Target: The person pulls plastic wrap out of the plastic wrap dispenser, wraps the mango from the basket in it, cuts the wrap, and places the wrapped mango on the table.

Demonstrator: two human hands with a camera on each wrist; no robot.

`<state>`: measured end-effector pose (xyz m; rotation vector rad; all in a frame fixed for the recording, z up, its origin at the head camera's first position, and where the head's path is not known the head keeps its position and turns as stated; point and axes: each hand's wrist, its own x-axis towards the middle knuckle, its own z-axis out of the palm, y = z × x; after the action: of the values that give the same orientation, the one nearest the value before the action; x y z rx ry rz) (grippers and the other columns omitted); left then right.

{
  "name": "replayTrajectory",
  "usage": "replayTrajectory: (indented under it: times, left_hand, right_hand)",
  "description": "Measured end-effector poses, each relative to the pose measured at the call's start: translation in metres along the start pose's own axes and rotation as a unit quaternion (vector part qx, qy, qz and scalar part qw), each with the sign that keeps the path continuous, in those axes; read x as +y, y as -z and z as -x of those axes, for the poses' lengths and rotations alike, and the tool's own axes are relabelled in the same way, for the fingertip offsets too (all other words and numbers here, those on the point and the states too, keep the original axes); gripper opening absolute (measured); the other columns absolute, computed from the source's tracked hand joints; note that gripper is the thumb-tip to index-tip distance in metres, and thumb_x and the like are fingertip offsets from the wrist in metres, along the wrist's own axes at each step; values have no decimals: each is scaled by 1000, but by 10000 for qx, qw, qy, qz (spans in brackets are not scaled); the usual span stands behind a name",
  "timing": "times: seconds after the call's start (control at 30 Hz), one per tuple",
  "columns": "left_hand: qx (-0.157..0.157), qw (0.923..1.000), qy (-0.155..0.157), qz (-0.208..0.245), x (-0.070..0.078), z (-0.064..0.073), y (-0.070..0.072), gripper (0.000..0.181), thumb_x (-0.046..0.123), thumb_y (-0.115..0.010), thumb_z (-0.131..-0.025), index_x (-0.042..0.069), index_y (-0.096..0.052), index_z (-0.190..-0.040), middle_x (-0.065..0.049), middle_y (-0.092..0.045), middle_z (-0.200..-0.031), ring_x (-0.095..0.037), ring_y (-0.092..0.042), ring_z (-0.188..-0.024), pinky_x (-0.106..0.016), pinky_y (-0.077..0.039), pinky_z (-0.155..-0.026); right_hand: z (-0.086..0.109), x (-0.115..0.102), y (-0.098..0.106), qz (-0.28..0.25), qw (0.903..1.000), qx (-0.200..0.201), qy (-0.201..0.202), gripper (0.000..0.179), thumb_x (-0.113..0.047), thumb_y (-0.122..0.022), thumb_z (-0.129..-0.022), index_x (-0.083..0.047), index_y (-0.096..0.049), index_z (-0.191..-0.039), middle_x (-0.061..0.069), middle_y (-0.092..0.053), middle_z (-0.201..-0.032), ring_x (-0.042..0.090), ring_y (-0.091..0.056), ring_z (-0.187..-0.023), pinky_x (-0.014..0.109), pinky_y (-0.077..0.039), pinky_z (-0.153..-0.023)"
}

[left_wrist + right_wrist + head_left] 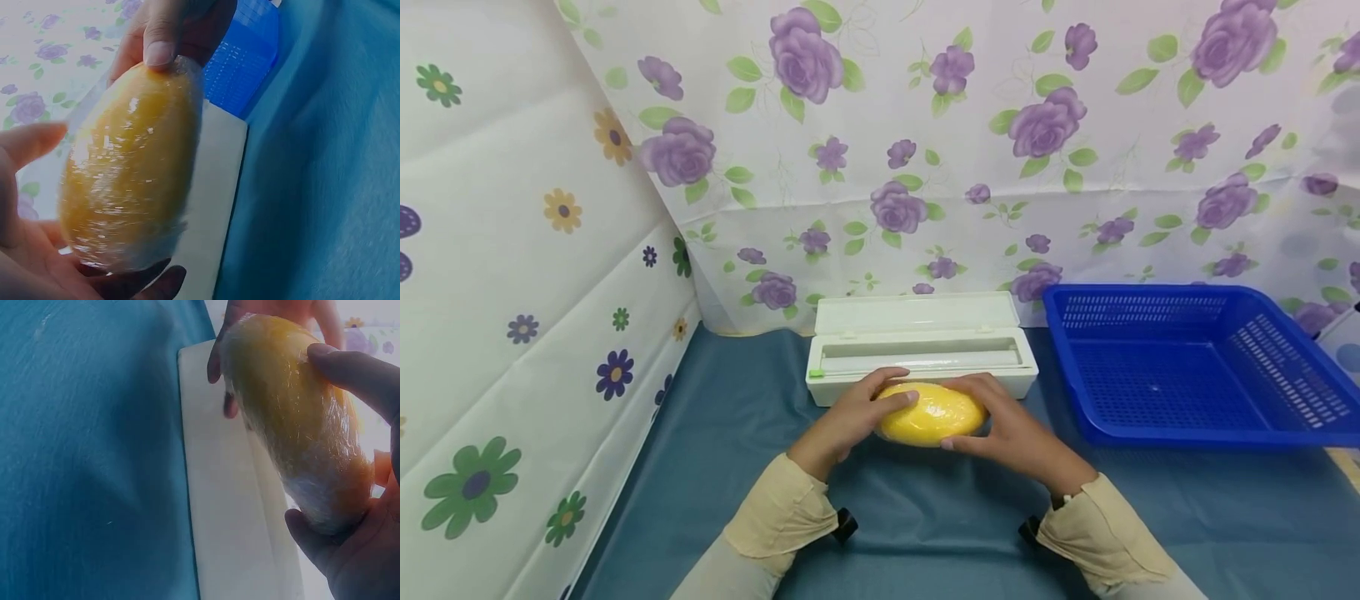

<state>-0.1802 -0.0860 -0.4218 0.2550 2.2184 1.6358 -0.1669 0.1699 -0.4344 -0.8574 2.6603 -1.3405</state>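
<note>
A yellow mango (931, 414) wrapped in clear cling film is held up between both hands, in front of a white film dispenser (842, 389). My left hand (853, 414) cups its left end; in the left wrist view that thumb (37, 142) stands off the film while fingers curl beneath. Around the other end my right hand (1011, 429) grips, its thumb (350, 372) pressed on the wrapped surface. The film lies tight and wrinkled over the fruit. The dispenser's lid (917, 312) is up, showing the film roll (925, 362) and a green slider (817, 373).
A blue plastic basket (1195, 437) with slotted walls stands to the right of the dispenser. Dark teal cloth (917, 542) covers the table. Flowered sheets hang as a back wall (865, 167) and a left wall (512, 267).
</note>
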Motion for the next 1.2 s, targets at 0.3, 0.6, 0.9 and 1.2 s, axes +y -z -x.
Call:
replayTrajectory:
  times: [0.3, 0.6, 0.9, 1.2]
  left_hand:
    - [-275, 9932, -630, -939, 1, 3, 2, 65, 34, -84, -83, 20, -58, -141, -4, -55, -138, -21, -55, -112, -37, -48, -97]
    - [-334, 9816, -795, -1703, -3, 0, 2, 67, 30, -87, -79, 16, -60, -138, -4, -60, -136, -19, -56, -110, -39, -47, -97]
    - [-362, 9730, -955, -2069, -9, -2, 1, 60, 28, -88, -77, 13, -63, -130, -5, -62, -129, -19, -55, -107, -38, -47, -94]
    - [-436, 9694, -860, -2257, -8, 0, -1, 60, 28, -88, -77, 10, -62, -129, -7, -64, -126, -19, -57, -104, -37, -47, -92]
  right_hand:
    - [-1, 12, -4, -289, 9989, -294, -242, 66, -40, -82, -84, -34, -51, -141, -1, -47, -144, 21, -49, -127, 53, -42, -108]
    - [-2, 22, -9, 14, 9986, -482, -221, 69, -42, -81, -84, -29, -51, -145, 3, -48, -145, 23, -50, -127, 52, -43, -107]
    - [-3, 27, -15, 205, 9974, -647, -242, 70, -44, -80, -85, -26, -51, -145, 3, -51, -143, 22, -53, -123, 50, -46, -104]
    - [-3, 25, -16, 245, 9957, -845, -280, 71, -44, -81, -85, -22, -51, -145, 5, -53, -140, 20, -53, -119, 46, -46, -101]
